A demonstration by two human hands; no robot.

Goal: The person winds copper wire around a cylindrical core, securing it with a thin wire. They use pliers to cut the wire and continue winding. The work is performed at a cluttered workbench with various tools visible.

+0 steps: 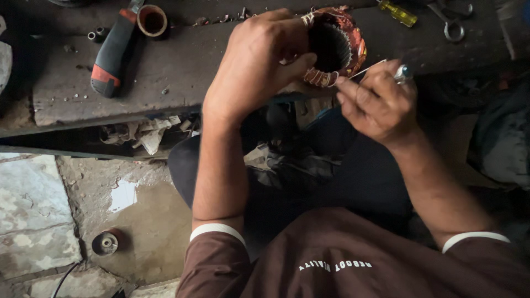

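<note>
My left hand [256, 63] grips a round motor stator [338, 44] with copper windings, held up over the edge of a dark workbench [182, 66]. Its thumb presses on the winding at the lower rim. My right hand [375, 99] pinches a thin pale wire [365, 68] that runs from the stator's lower edge. A ring with a blue stone sits on one of that hand's fingers. The inside of the stator is dark and ribbed.
On the bench lie a red-and-grey tool handle [112, 55], a small round cup [152, 20], a yellow screwdriver handle [397, 12], metal pliers [451, 19] and loose nuts. Below are my dark trousers, a stone floor and a small round metal part [105, 243].
</note>
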